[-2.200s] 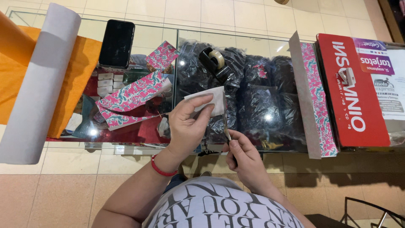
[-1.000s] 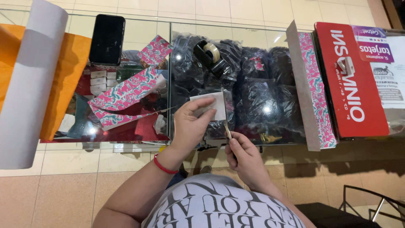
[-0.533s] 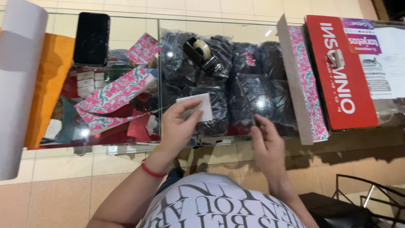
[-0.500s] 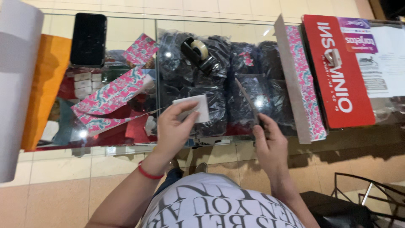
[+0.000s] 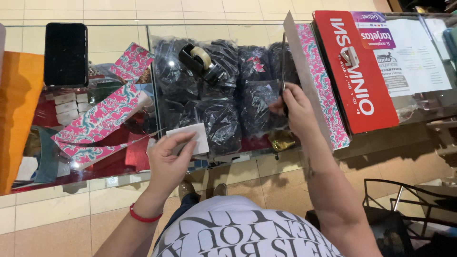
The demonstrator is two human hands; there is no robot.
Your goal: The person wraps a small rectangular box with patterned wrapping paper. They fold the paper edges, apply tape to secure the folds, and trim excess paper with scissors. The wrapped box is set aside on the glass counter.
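Observation:
My left hand presses a small white piece of paper onto the glass counter, fingers over its near edge. My right hand reaches forward over the counter, well to the right of the paper. It is closed around the handles of a pair of scissors whose thin dark blades point away from me. The scissors' tip lies next to the left edge of a long sheet of pink and teal patterned wrapping paper.
On the glass lie a black phone, a black tape dispenser, strips of patterned paper, orange paper at the left and a red sign at the right. Black plastic bags fill the case below. A metal chair stands lower right.
My right hand has moved away from the white paper, to the right and forward, taking the scissors with it. My left hand has stayed on the paper.

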